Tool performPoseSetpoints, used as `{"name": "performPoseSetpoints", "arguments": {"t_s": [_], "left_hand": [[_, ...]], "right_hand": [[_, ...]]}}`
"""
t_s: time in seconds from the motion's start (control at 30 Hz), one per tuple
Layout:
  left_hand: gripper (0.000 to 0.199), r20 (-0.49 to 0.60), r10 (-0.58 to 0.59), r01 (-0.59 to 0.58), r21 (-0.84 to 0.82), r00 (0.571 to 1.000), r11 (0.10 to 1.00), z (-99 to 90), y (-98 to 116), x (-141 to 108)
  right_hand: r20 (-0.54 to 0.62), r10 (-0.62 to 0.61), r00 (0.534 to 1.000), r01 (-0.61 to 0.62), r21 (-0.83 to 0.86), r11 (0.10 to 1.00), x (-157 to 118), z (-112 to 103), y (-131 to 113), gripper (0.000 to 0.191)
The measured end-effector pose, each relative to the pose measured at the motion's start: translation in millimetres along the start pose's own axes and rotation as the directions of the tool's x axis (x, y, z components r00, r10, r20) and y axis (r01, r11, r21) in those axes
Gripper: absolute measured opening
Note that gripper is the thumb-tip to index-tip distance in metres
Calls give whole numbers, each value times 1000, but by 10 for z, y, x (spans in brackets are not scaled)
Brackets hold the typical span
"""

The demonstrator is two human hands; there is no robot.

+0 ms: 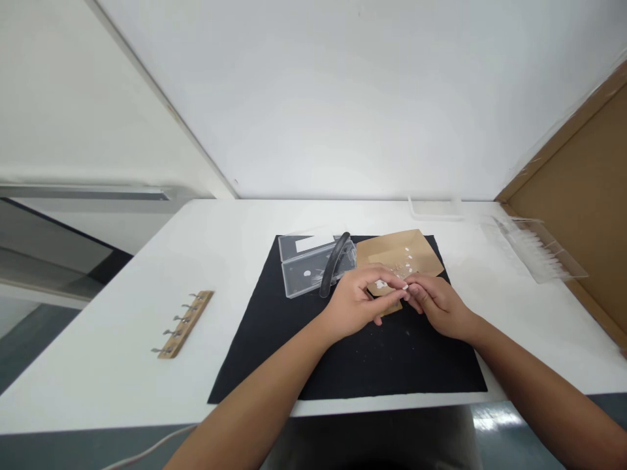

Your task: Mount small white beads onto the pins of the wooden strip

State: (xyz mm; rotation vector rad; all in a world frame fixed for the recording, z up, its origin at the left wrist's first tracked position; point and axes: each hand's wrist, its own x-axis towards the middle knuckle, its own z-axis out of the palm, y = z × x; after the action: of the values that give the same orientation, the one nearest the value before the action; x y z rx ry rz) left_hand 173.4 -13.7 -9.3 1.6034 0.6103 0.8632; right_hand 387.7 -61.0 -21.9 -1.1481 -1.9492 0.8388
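My left hand (360, 297) is closed in a pinch, its thumb and forefinger on a small white piece (405, 286). My right hand (438, 303) meets it there, fingertips pressed together at the same piece; whether it grips the piece too is hidden. Both hands are over the front edge of a brown paper tray (426, 251) that holds small white bits. To the left lies an open clear plastic case (294, 277) with small pieces inside, and a curved black strip (334, 264) rests across it. A black mat (264, 346) lies beneath.
A wooden strip with metal hooks (186, 324) lies at the left of the white table (117, 365). A clear tray (435, 209) stands at the back. Clear plastic holders (536, 251) lie at the right, beside a brown board (582, 196).
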Motion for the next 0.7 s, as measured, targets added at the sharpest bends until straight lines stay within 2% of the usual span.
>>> {"name": "performPoseSetpoints", "arguments": {"t_s": [0.13, 0.3, 0.57, 0.7], "left_hand": [[23, -46, 103, -98, 95, 994, 991, -8, -39, 3], [18, -75, 269, -241, 264, 960, 934, -23, -90, 18], [12, -2, 435, -406, 360, 900, 840, -32, -63, 29], [10, 17, 478, -451, 361, 878, 816, -29, -58, 34]], "right_hand": [[50, 78, 996, -86, 160, 983, -17, 21, -15, 44], [153, 146, 977, -192, 345, 919, -32, 25, -34, 45], [313, 112, 943, -263, 496, 828, 1, -4, -60, 46], [337, 103, 936, -274, 514, 813, -3, -2, -61, 47]]}}
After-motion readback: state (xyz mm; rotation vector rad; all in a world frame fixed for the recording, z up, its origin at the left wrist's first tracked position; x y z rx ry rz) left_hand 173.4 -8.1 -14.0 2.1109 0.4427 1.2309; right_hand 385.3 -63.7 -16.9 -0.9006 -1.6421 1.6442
